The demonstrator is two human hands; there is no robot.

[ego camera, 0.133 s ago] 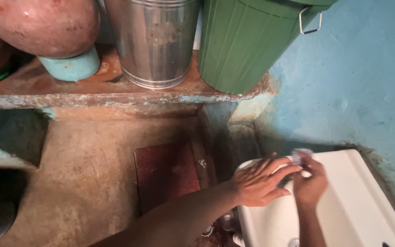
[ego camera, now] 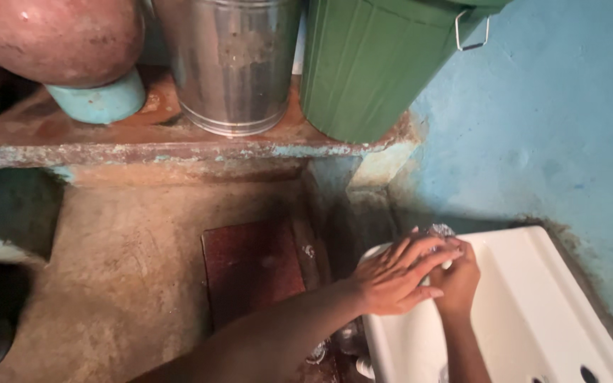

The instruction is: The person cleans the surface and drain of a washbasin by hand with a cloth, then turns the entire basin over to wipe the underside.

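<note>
Both forearms are bare, with no sleeve reaching into view on either arm. The left hand (ego camera: 391,280) wears no glove, ring or bracelet, and its wrist carries no watch or band. The right hand (ego camera: 457,284) is likewise ungloved and unadorned on the part that shows, its fingers partly hidden and blurred.

Steel bin (ego camera: 230,64), green bin (ego camera: 377,67)

Glossy white glazed sink (ego camera: 533,312), shiny galvanised metal bucket (ego camera: 228,64) (ribbed green plastic bin (ego camera: 377,64) beside), rough flaking ledge (ego camera: 179,149).
</note>
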